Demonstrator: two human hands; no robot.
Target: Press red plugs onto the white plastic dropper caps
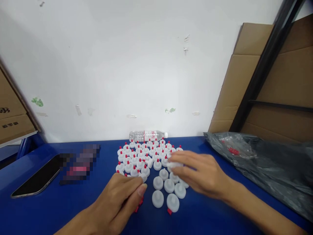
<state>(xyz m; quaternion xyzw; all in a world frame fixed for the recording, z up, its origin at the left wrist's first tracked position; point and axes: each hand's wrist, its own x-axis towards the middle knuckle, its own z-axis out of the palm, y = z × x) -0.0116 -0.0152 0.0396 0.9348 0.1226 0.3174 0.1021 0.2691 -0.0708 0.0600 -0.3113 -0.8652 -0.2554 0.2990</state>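
Note:
My left hand [119, 199] is closed, thumb against forefinger, on a white nozzle cap [143, 177] that shows just past the fingertips. To the right, my right hand [205, 173] has its fingers bent round another white cap, partly covered by them. Many white nozzle caps with red tips [134, 160] stand close together beyond both hands. Between the hands and nearer to me are several white caps without red tips [157, 199]. Loose red tips [141, 200] lie partly hidden beside my left thumb, and one more red tip [169, 211] touches the nearest right-hand cap.
A clear water bottle [139, 135] lies on its side by the wall behind the caps. On the left of the blue table [80, 202] are a phone [36, 178] and a blurred-out packet [81, 164]. A dark plastic bag [276, 173] and a clear bag [241, 149] with red pieces lie right.

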